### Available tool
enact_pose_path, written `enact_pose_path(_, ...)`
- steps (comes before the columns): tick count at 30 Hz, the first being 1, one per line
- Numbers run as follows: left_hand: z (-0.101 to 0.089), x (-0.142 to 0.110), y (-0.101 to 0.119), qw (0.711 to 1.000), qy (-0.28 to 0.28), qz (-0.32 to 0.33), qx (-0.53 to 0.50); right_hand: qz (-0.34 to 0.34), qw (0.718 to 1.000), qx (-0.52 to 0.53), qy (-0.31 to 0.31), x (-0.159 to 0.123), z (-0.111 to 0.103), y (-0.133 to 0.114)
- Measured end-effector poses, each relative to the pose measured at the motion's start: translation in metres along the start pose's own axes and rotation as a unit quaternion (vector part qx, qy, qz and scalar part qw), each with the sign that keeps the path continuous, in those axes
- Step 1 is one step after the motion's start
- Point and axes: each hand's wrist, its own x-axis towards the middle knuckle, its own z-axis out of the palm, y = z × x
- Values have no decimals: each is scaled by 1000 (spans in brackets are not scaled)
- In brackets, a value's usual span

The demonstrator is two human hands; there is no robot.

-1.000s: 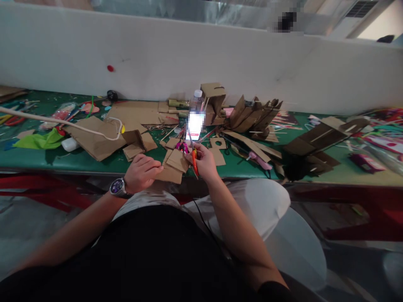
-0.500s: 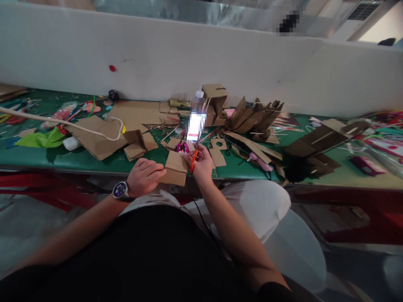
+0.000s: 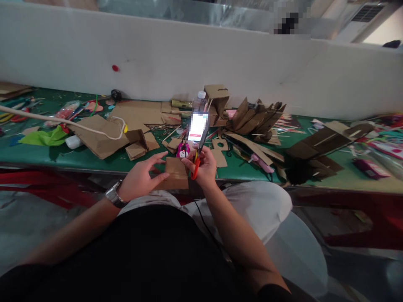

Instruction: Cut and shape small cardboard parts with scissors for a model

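Note:
My left hand (image 3: 140, 175) is open, its thumb and fingers apart, beside the left edge of a folded cardboard piece (image 3: 176, 172). Whether the thumb tip touches that cardboard I cannot tell. My right hand (image 3: 205, 168) is closed around scissors (image 3: 195, 166) with orange handles, their dark blades pointing up and away from me. The right fingertips are at the cardboard's upper right corner. Just beyond the cardboard sits a small magenta object (image 3: 182, 151) with a white pattern. Behind it a phone (image 3: 197, 126) with a bright screen leans upright against a clear bottle (image 3: 201, 100).
Cardboard sheets (image 3: 99, 134) and a green cloth-like piece (image 3: 44, 136) lie left on the green table (image 3: 151, 165). Slotted cardboard shapes (image 3: 258, 115) stand at right of the phone. A pink glue gun-like tool (image 3: 261, 162) and a dark red box (image 3: 370, 167) lie further right.
My left hand has turned and spread its fingers, thumb now towards the cardboard. The scissors have tilted slightly, and the cardboard has shifted a little in front of me.

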Motion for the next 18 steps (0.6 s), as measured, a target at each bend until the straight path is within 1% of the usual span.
enact_pose_path(3, -1, 0, 2, 998, -21, -9, -60, -6, 1000, 7, -20, -5, 2, 1)
enact_pose_path(5, -1, -1, 4, 997, -16, -4, -75, -5, 1000, 6, -24, -6, 2, 1)
enact_pose_path(9, -2, -2, 9, 998, 33, 29, -51, -5, 1000, 2, -26, -7, 1, -2)
enact_pose_path(11, -4, -3, 10, 998, 46, 43, -30, -7, 1000, 8, -30, -7, 1, -4)
enact_pose_path(15, -7, -4, 10, 997, 45, 59, 12, -7, 999, 15, -37, -8, 2, -5)
enact_pose_path(18, -9, -5, 10, 997, 42, 65, 21, -3, 999, 8, -36, -9, 2, -4)
